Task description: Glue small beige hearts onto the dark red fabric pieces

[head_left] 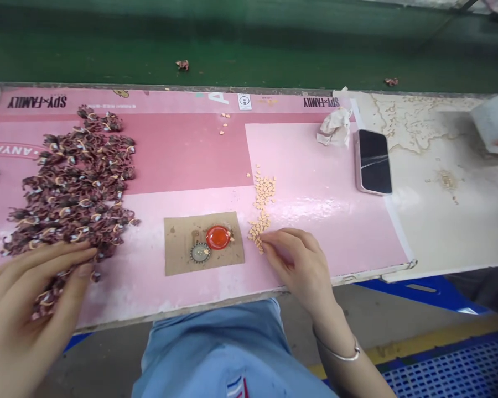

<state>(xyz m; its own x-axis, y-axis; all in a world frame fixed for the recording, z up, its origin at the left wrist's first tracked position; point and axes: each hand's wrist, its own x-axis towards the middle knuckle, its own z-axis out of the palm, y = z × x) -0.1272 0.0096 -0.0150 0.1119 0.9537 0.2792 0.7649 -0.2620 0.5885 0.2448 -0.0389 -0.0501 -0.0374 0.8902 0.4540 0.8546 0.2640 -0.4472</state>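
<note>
- Left hand (45, 298): over the near edge of the pile of dark figurines (83, 193), fingers extended, thumb near the index fingertip; cannot tell whether anything is pinched.
- Brown card (178, 265): between the hands, bearing a red dish (218, 237) and, just beside it, a grey cap (200, 253).
- Small tan pieces (263, 193): loose strip, right of the card.
- Right hand (301, 260): thumb and index close together at the strip's near end; pinched piece, if any, indiscernible.

A phone (374, 162) lies near crumpled tissue (335, 127).
</note>
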